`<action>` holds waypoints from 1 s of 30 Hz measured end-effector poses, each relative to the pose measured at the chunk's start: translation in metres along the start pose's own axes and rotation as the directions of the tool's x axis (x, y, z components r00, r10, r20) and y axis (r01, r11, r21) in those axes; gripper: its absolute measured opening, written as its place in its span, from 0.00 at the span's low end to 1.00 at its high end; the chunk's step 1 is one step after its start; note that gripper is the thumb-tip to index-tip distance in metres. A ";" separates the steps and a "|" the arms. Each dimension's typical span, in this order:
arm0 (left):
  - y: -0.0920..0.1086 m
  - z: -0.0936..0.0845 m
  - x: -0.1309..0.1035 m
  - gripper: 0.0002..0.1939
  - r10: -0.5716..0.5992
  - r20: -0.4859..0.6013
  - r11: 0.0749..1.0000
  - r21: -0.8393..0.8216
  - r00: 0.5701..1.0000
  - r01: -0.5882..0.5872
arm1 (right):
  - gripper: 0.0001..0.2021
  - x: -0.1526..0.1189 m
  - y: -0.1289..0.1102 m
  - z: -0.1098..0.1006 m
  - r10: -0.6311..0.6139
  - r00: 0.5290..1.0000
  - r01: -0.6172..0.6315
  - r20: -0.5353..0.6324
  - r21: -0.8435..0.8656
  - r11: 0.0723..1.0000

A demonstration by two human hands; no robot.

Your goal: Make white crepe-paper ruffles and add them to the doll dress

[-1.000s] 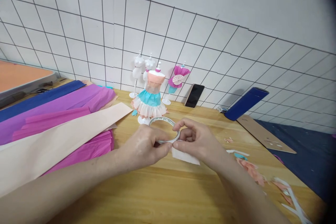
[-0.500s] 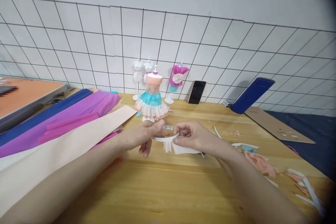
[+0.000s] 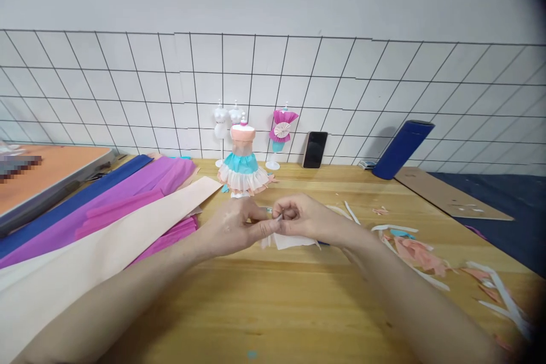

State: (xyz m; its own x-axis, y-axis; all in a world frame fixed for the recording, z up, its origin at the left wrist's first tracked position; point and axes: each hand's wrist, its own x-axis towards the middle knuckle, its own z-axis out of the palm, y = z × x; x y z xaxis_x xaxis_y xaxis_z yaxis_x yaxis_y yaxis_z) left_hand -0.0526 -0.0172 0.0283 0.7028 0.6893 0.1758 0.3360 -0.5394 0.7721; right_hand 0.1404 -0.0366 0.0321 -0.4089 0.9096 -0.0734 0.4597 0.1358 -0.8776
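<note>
A roll of white tape [image 3: 268,210] is mostly hidden behind my hands; only a bit of its ring shows. My left hand [image 3: 230,227] is closed around it, thumb stretched across to my right fingertips. Close against it, my right hand [image 3: 302,217] is closed in a pinch at the tape, where a small pale tip shows between the fingers. Below the fingers lies a piece of white crepe paper [image 3: 294,242], partly covered. Just beyond stands a small dress form [image 3: 243,165] in a peach, turquoise and white paper dress.
Crepe paper sheets [image 3: 140,210] in several colours cover the left. Behind are a magenta-dressed form [image 3: 282,128], bare white forms [image 3: 220,122], a phone [image 3: 315,149] and a leaning blue case [image 3: 403,149]. Paper scraps [image 3: 420,255] lie at right, near a brown board [image 3: 452,193].
My left hand has moved right, and its thumb now meets my right fingertips. The tape roll, plainly visible before, is now mostly covered. The view has tilted slightly upward.
</note>
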 end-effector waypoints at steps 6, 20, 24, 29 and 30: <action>-0.012 -0.003 0.007 0.18 -0.057 0.221 0.903 -0.405 0.974 0.145 | 0.08 -0.006 -0.010 0.005 -0.009 0.993 0.008 -0.121 -0.011 1.000; -0.025 -0.031 0.013 0.19 0.003 0.317 0.888 -0.437 0.949 0.143 | 0.28 -0.013 -0.024 0.001 0.113 0.990 -0.129 0.087 0.207 0.970; -0.015 -0.028 0.010 0.16 -0.030 0.311 0.960 -0.256 0.950 0.115 | 0.32 -0.013 -0.020 0.005 0.111 0.994 -0.112 0.016 0.026 0.993; 0.002 -0.014 0.003 0.18 0.113 0.147 0.982 0.137 0.983 -0.133 | 0.34 -0.020 -0.020 0.010 0.058 0.998 -0.059 -0.007 -0.146 0.988; 0.005 -0.010 0.001 0.17 0.150 0.115 0.963 0.206 0.982 -0.171 | 0.35 -0.022 -0.021 0.011 0.054 0.999 -0.054 -0.005 -0.157 0.986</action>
State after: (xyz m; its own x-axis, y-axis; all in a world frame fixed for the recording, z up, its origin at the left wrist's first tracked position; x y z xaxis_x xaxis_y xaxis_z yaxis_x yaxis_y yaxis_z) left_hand -0.0568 -0.0139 0.0385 0.8129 0.5402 0.2179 0.3326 -0.7375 0.5877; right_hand 0.1310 -0.0632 0.0473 -0.3794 0.9176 -0.1185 0.5990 0.1460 -0.7873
